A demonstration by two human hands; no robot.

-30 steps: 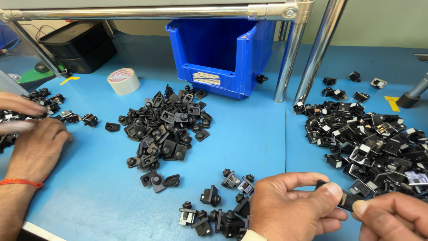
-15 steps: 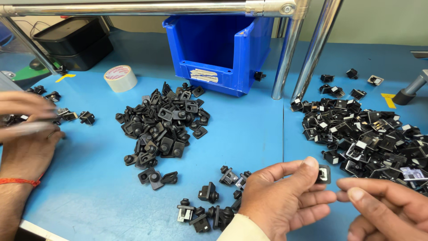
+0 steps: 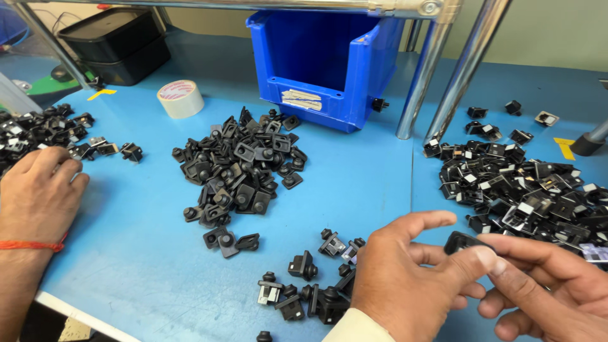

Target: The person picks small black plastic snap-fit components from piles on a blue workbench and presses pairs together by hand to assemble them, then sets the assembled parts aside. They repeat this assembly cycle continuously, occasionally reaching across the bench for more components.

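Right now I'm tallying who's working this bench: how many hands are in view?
3. The left hand and right hand meet at bottom right, pinching a small black part. A co-worker's hand rests at the left edge. Others may be out of frame.

Bare blue table (image 3: 354, 183) runs as a lane between the middle heap of black clips (image 3: 237, 168) and the right heap of black clips (image 3: 525, 183); two slanted metal posts (image 3: 443, 82) and the blue bin (image 3: 329, 60) close it at the far end. The near end is blocked by a small cluster of assembled clips (image 3: 310, 278) and by the left hand (image 3: 411, 285) and right hand (image 3: 544, 285). Left of the middle heap, open table lies between the tape roll (image 3: 180, 98) and a co-worker's hand (image 3: 41, 196).
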